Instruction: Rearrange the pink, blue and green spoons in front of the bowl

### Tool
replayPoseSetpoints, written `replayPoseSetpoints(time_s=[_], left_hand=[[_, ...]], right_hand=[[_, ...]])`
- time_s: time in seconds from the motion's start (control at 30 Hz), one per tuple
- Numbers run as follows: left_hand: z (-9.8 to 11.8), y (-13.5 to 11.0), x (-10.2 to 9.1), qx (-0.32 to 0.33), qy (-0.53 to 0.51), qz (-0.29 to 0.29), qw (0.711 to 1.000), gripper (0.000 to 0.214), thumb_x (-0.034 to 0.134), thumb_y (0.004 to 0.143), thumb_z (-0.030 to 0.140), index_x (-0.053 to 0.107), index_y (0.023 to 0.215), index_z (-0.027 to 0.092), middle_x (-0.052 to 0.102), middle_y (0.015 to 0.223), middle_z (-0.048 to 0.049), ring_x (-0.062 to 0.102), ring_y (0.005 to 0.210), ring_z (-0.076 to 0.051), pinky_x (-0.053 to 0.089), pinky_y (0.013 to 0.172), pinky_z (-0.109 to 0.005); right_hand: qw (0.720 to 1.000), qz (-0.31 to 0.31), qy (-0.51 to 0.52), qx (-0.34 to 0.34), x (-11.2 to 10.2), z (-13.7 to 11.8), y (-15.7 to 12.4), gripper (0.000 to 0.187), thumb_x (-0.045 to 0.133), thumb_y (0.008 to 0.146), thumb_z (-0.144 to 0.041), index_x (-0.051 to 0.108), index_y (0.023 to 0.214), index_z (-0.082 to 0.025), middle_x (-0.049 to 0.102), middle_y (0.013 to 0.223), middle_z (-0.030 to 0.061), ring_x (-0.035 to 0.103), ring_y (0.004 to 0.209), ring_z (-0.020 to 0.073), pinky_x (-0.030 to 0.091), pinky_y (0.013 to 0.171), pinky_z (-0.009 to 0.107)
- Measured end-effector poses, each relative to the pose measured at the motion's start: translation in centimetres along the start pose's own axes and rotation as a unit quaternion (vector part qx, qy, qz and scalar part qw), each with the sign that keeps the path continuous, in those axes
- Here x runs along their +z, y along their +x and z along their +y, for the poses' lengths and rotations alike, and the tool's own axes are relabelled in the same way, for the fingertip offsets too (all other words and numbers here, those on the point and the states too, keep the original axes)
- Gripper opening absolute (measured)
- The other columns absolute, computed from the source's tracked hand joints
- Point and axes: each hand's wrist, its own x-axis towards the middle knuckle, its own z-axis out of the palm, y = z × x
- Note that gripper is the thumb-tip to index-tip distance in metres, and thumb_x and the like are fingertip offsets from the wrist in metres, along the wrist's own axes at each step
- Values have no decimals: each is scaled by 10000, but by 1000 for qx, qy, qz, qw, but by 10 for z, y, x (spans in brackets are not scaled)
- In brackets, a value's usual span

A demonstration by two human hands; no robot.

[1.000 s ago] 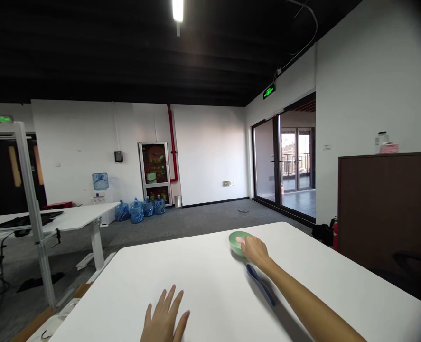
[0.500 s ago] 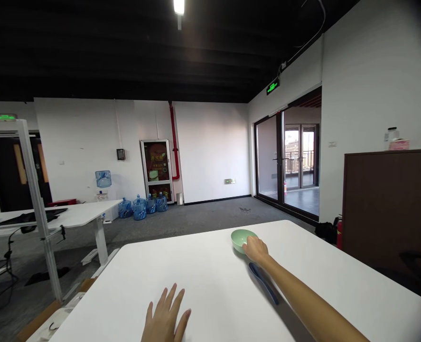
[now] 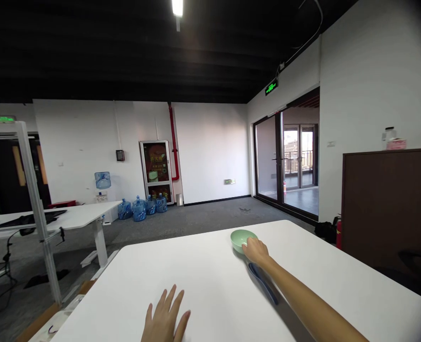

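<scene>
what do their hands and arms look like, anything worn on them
Both are bare: the left hand and the right hand wear no gloves, and no ring, watch or bracelet shows. The right forearm has no sleeve down to the picture's edge. The left arm is out of view past the wrist. The fingers are slim, and no markings show.

White walls; grey carpet; glass balcony doors.

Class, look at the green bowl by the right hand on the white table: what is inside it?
Only the green inner wall of the pale green bowl shows. The right hand covers its near rim, and the bottom of the bowl is out of sight, so anything lying there cannot be seen.
</scene>
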Motion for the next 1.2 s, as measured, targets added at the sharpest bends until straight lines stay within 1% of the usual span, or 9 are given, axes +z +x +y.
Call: replayPoseSetpoints(time_s=[0.2,0.3,0.43,0.5,0.6,0.7,0.8,1.07,1.2], left_hand=[[-1,2,0,0,1,-7,1000,504,383,992,426,515,1471,344,497,1595,-48,435,1489,-325,430,1163,-621],[0,2,0,2,-3,-5,1000,505,375,994,426,510,1474,348,494,1597,-46,433,1490,-325,427,1165,-624],[-1,3,1,4,-3,2,1000,495,392,991,421,512,1469,368,507,1590,-42,442,1485,-321,431,1163,-616],[-1,3,2,7,-1,9,1000,487,404,988,420,521,1460,378,519,1583,-43,455,1478,-321,442,1156,-611],[1,4,1,12,0,12,1000,486,400,990,428,523,1458,381,522,1581,-41,459,1475,-320,449,1151,-608],[5,5,-1,16,2,7,1000,494,392,990,433,520,1463,373,516,1584,-36,455,1477,-320,447,1154,-603],[8,5,-3,15,6,4,1000,502,365,996,431,516,1469,359,506,1591,-32,447,1482,-319,442,1157,-601],[7,8,0,11,-5,-2,1000,504,392,982,429,521,1465,362,502,1593,-36,439,1489,-319,426,1165,-612],[8,7,1,17,-13,4,1000,502,390,985,432,518,1466,363,503,1592,-36,441,1488,-323,422,1165,-623]], right_hand=[[1000,20,-7,-17,-7,6,-16,416,462,1006,-438,724,1100,-129,746,1133,174,704,1070,267,466,851,321],[998,47,-12,-39,-12,13,-28,439,416,1026,-442,714,1091,-127,742,1118,173,708,1038,276,462,819,325],[995,85,8,-55,-15,23,-50,453,384,1037,-465,699,1104,-147,736,1100,153,691,1033,263,454,795,304],[992,103,26,-67,-14,30,-62,439,399,1031,-465,692,1158,-164,729,1147,147,674,1078,263,461,818,302],[988,117,56,-87,-10,39,-81,463,430,1008,-466,652,1305,-187,666,1355,147,617,1237,281,480,934,334],[986,109,75,-98,-4,47,-98,575,418,997,-493,568,1448,-169,550,1528,147,513,1401,292,454,1081,385],[987,98,75,-102,1,53,-113,622,406,993,-509,558,1470,-141,516,1563,151,465,1455,299,430,1147,421],[983,102,88,-122,10,58,-140,604,446,963,-539,617,1429,-194,553,1535,121,455,1470,312,421,1186,468],[987,74,84,-113,14,59,-148,630,422,967,-573,588,1463,-222,514,1572,99,430,1487,302,431,1176,450]])
